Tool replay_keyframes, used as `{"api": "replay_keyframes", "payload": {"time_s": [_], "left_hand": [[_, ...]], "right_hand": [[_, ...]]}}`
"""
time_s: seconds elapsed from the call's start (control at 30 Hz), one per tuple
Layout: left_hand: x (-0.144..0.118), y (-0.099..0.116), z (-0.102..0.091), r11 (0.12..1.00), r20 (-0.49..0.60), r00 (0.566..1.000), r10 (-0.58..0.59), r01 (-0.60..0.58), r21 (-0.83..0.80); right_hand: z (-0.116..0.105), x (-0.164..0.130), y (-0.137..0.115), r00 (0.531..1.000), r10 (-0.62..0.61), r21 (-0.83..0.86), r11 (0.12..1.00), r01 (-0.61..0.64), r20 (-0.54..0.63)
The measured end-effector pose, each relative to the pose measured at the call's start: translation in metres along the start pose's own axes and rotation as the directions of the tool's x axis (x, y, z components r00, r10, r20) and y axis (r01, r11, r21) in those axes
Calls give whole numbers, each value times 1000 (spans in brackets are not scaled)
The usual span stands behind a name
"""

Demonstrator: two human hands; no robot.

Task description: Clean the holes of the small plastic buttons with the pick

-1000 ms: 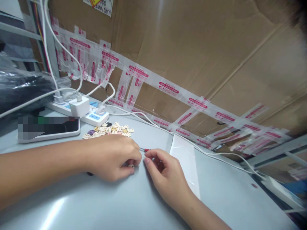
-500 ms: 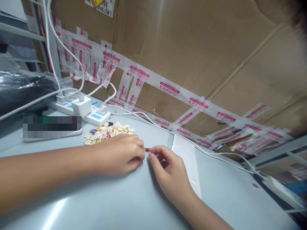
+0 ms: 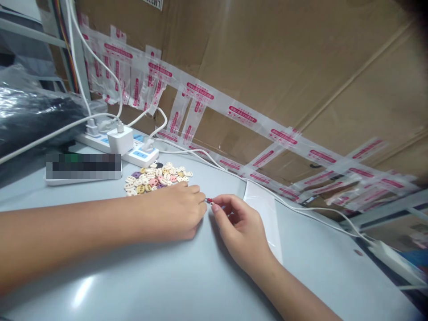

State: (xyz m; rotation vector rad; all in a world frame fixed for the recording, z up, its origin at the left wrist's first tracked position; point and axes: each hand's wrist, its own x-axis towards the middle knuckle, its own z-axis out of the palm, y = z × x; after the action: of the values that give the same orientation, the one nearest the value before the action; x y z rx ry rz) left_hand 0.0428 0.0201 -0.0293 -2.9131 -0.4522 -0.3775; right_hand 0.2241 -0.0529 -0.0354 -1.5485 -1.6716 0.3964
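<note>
Your two hands meet fingertip to fingertip over a pale desk [image 3: 150, 281], a tiny pale piece [image 3: 211, 203] pinched at the tips of your right thumb and forefinger.

The pale piece sits just beside a thin red-tipped item [image 3: 209, 200] between your hands, and its smallness could let it slip if your pinch loosens; your left hand [image 3: 182, 207] lies just in front of a heap of button-like pieces [image 3: 154, 182], so a backward drift could scatter them; that hand is palm down, fingers curled under, and whether it grips anything cannot be told; its forearm runs nearly level from the left; your right hand [image 3: 242, 227] is arched, its forearm slanting up from the lower right.
</note>
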Motion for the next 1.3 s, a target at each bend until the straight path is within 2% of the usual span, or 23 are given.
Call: {"api": "replay_keyframes", "payload": {"time_s": [0.13, 0.3, 0.43, 0.63, 0.77, 0.87, 0.97, 1.07, 1.3], "left_hand": [[0, -2, 3, 997, -19, 998, 65, -64, 46], [-1, -6, 2, 1000, -16, 1000, 27, -27, -14], [-3, -4, 1, 1000, -18, 1000, 20, -20, 4], [-4, -1, 5, 999, -87, 995, 45, -43, 30], [1, -3, 2, 999, -103, 994, 42, -45, -29], [5, -7, -6, 992, -77, 997, -12, 2, -127], [7, -11, -16, 956, 25, 988, -154, 156, -250], [7, -13, -25, 896, 131, 953, -275, 303, -326], [5, -20, -33, 794, 141, 947, -288, 318, -518]], "right_hand": [[1, 0, 0, 1000, -6, 16, 1000, 6, -7], [0, 1, 0, 1000, 2, 14, 1000, -2, -6], [0, 1, -1, 1000, 4, 15, 1000, -4, -9], [2, 1, 0, 1000, -8, 19, 1000, 8, -19], [1, 1, 2, 1000, 4, 31, 999, -3, -16], [1, 1, 2, 1000, 20, 61, 998, -20, -9], [1, 0, 1, 999, 45, 88, 995, -45, 2], [1, -1, 1, 998, 61, 106, 992, -61, 5], [1, 0, 2, 991, 127, 221, 966, -133, 42]]}}
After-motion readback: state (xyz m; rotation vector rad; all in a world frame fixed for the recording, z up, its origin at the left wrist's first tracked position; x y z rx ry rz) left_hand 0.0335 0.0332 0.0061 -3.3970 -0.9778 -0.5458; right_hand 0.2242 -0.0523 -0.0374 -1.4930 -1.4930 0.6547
